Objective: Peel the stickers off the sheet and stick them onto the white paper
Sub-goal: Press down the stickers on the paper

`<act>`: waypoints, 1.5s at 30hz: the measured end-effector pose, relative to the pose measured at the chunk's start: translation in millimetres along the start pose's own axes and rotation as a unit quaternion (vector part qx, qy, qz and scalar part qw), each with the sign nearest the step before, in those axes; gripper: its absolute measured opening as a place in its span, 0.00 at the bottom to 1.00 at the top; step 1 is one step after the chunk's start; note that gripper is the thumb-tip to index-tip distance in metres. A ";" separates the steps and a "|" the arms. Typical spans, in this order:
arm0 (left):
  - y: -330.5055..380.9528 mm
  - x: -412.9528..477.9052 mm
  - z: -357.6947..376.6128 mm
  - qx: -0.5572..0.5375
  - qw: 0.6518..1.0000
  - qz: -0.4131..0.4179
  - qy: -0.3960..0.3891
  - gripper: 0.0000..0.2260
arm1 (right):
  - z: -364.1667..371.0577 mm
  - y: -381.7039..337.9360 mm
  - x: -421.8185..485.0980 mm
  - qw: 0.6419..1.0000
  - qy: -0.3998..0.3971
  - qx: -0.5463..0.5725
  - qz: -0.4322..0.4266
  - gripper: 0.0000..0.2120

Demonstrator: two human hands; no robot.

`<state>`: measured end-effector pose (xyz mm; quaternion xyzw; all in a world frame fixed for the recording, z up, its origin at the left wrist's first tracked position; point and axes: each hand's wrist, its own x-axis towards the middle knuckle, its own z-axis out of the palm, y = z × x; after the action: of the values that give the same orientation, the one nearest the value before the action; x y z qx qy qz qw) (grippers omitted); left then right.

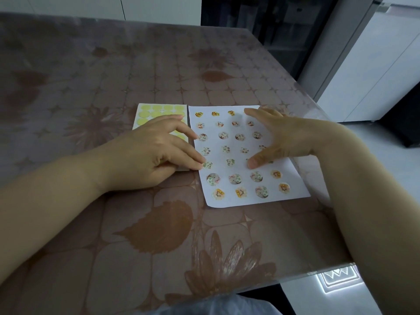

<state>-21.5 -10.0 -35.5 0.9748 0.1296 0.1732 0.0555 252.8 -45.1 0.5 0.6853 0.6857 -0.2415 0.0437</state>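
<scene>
The white paper (288, 178) lies on the table, covered with rows of several small round picture stickers. To its left lies the sticker sheet (145, 114), showing yellow backing circles. My left hand (156, 151) rests over the sheet's lower part; its fingertip presses a small round sticker (207, 165) at the paper's left edge. My right hand (279, 137) hovers spread over the right half of the paper, thumb tip touching down near the middle, fingers apart and holding nothing.
A table (113, 76) with a brown flower-patterned cover carries everything. Its right edge runs close to the paper, with white floor and white cabinets (375, 64) beyond. A glowing floor light (341, 278) sits below the front right corner.
</scene>
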 end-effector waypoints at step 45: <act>2.7 0.2 -0.8 -0.096 0.993 -0.073 0.010 0.13 | 14.9 -41.5 -11.6 0.994 0.050 0.075 -0.062 0.56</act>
<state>-21.0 -12.5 -34.2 0.9511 0.1838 0.1896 0.1600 209.6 -59.3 3.2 0.6540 0.7081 -0.2600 -0.0572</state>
